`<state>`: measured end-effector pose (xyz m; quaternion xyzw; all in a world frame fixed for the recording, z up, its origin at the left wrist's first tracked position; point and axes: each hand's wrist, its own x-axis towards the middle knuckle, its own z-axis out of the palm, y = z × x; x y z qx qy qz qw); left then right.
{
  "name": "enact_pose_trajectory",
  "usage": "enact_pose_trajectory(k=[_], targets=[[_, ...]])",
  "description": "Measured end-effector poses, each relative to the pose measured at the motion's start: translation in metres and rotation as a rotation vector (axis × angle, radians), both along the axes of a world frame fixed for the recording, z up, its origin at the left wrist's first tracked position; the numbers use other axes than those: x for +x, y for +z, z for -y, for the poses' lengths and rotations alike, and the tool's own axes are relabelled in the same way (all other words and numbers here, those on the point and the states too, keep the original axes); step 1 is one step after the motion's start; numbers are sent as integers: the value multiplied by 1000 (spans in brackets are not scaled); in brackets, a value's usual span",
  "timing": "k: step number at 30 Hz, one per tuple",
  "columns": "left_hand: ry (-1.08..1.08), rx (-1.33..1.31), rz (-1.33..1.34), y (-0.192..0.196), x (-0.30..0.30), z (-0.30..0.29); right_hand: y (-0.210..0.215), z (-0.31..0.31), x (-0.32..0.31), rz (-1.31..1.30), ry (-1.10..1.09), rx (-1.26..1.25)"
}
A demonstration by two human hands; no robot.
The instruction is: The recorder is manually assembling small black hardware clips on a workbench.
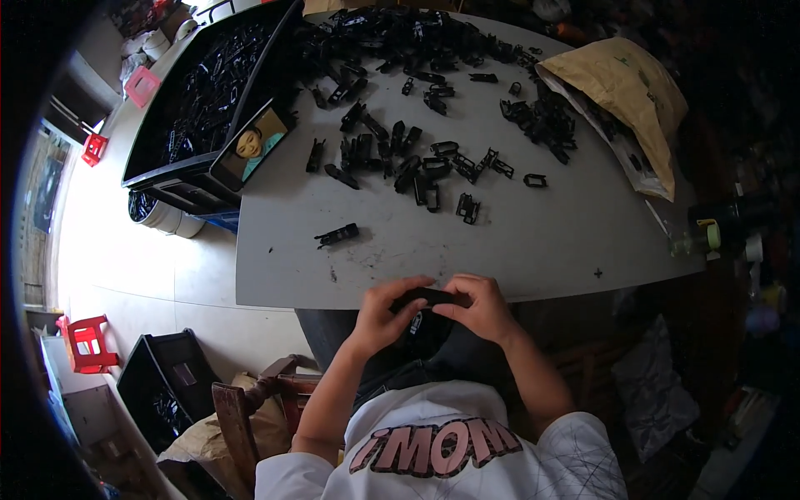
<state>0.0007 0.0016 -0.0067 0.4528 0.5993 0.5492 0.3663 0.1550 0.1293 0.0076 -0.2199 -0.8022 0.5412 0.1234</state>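
Both of my hands meet at the near edge of the grey table (517,242). Between them is a small black plastic part (427,297), held level. My left hand (385,311) grips its left end and my right hand (477,307) pinches its right end. A single black part (337,236) lies alone on the table a little beyond my left hand. Farther out, several similar black parts (417,162) are scattered over the middle, and a big heap of them (392,37) covers the far edge.
A black crate (208,92) full of black parts stands at the table's far left, with a phone (252,143) propped against it. A brown paper sack (621,92) spills parts at the far right. Red stools (86,342) and another black crate (162,387) are on the floor.
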Motion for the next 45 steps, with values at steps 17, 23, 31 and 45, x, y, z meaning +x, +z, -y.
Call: enact_pose_trajectory(k=[17, 23, 31, 45], targets=[[489, 11, -952, 0, -37, -4, -25, -69, -34, 286, -565, 928], [464, -241, -1013, 5, -62, -14, -38, -80, -11, 61, -721, 425], [251, 92, -349, 6, -20, -33, -29, -61, -21, -153, -739, -531], [-31, -214, -181, 6, -16, -68, -34, -26, -15, -231, -450, -417]])
